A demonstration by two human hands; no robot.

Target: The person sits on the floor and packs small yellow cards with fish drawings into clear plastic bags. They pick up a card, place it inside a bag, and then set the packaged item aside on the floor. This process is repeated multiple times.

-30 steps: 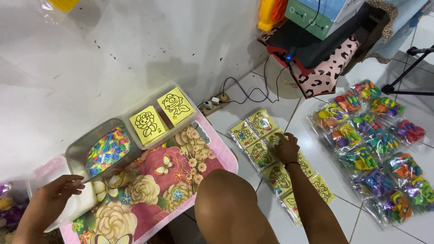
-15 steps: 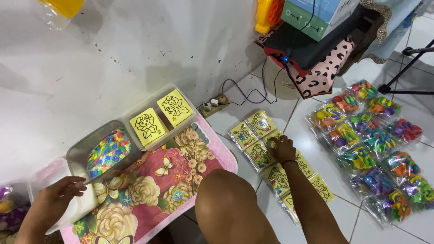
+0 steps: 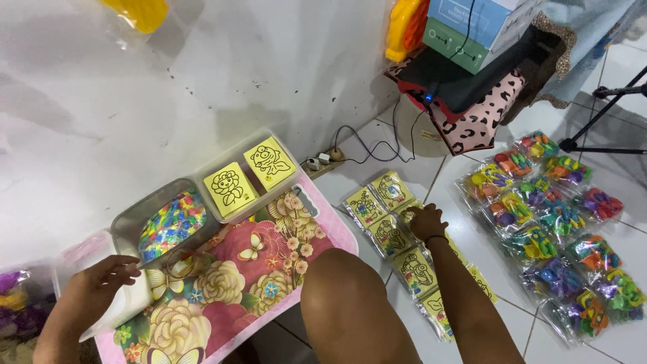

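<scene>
Head view: right hand point(image 3: 427, 222) presses down, fingers curled, on the yellow picture packets point(image 3: 391, 232) fanned on the floor tiles, within easy reach. Left hand point(image 3: 101, 286) loosely grips a clear bag point(image 3: 168, 266) near the bead tub point(image 3: 168, 222).

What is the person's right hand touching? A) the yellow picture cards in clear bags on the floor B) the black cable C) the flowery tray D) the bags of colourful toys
A: the right hand rests on the yellow picture cards in clear bags laid in rows on the tiled floor, while the bags of colourful toys lie apart from it further right, and the flowery tray is on the other side of the knee.
</scene>
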